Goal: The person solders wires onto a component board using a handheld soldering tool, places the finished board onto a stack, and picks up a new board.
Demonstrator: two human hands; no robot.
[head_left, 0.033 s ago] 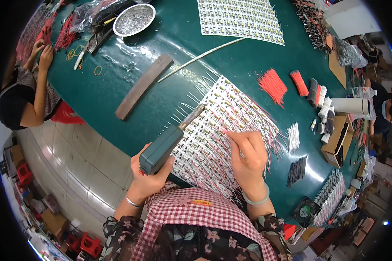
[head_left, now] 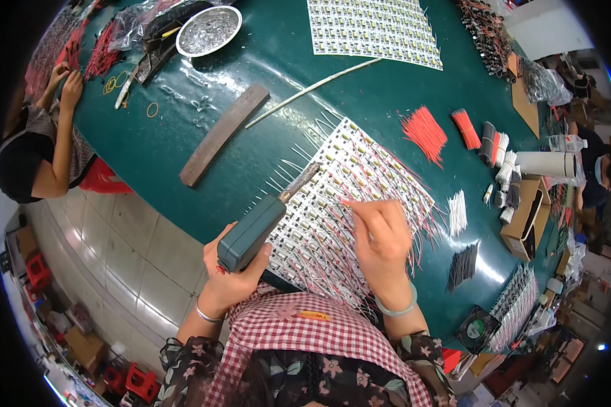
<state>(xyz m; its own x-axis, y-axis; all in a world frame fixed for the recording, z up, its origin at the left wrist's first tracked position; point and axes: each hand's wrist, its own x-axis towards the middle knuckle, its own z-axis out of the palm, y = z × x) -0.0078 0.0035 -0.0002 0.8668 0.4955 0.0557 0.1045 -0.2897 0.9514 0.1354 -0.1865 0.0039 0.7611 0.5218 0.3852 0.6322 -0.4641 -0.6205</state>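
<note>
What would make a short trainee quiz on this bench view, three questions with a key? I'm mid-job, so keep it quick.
1. Which hand holds the green soldering tool?
2. True or false: the brown bar lies apart from the nearer sheet of circuit boards.
3. Which loose wire pile to the right of that sheet lies highest in the picture: A) white, B) black or C) red?

Key:
1. The left hand.
2. True.
3. C, the red pile.

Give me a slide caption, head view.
Left hand holds a green-bodied tool over a wired circuit-board panel; right hand pinches a red wire.
</note>
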